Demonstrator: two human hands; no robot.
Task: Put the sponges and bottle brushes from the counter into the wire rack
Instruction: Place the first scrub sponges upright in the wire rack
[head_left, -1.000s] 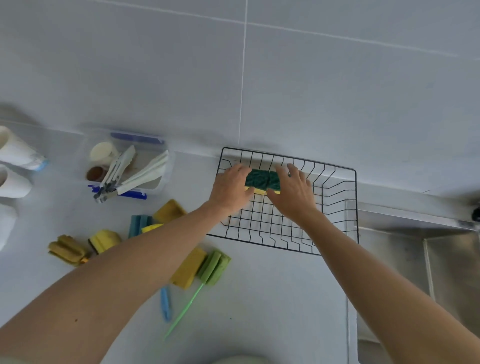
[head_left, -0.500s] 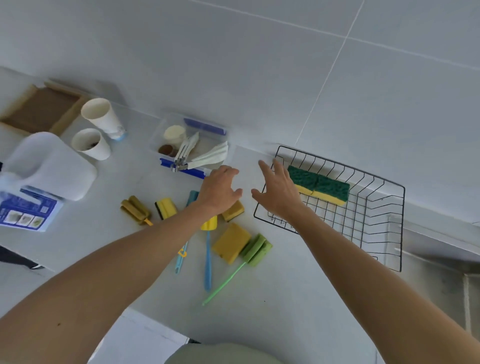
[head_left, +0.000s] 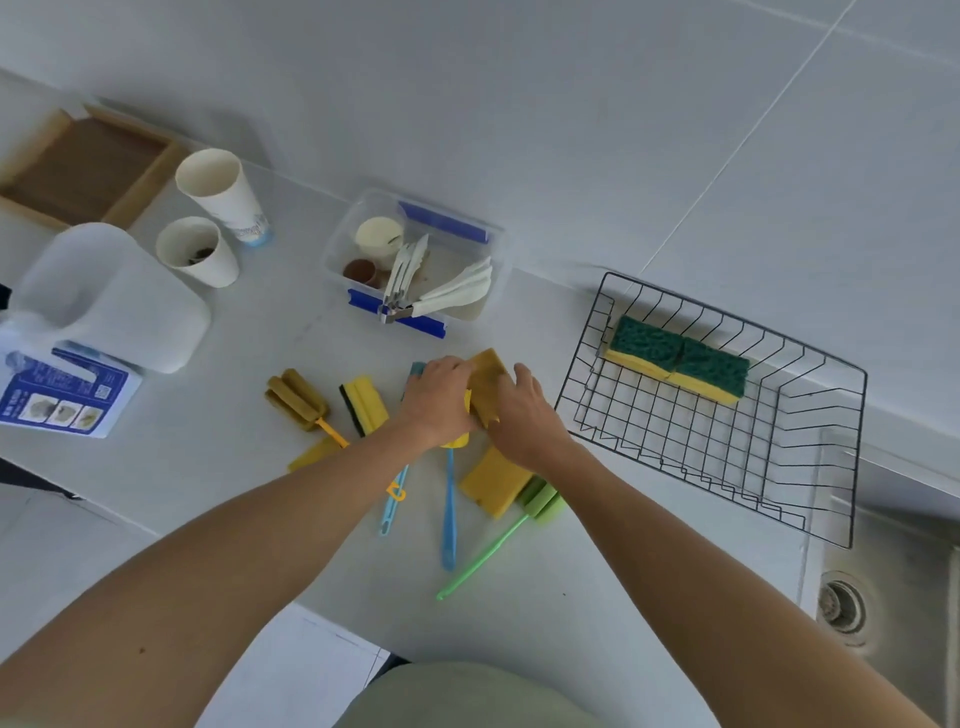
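1. While the olive bottle brush (head_left: 297, 399) and a yellow-and-black sponge (head_left: 364, 405) lie on the counter (head_left: 597, 597) at left,
2. the left hand (head_left: 439, 402) and right hand (head_left: 524, 415) together clasp a yellow sponge (head_left: 488, 382).
3. Below them lie a blue-handled brush (head_left: 449, 512), another yellow sponge (head_left: 493, 486) and a green brush (head_left: 540, 504).
4. Rightmost, the wire rack (head_left: 810, 467) holds two green-topped sponges (head_left: 680, 366).

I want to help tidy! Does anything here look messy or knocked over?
Yes. A big white jug lies on its side by the paper cups. Sponges and brushes sit scattered on the counter, not in the wire rack.
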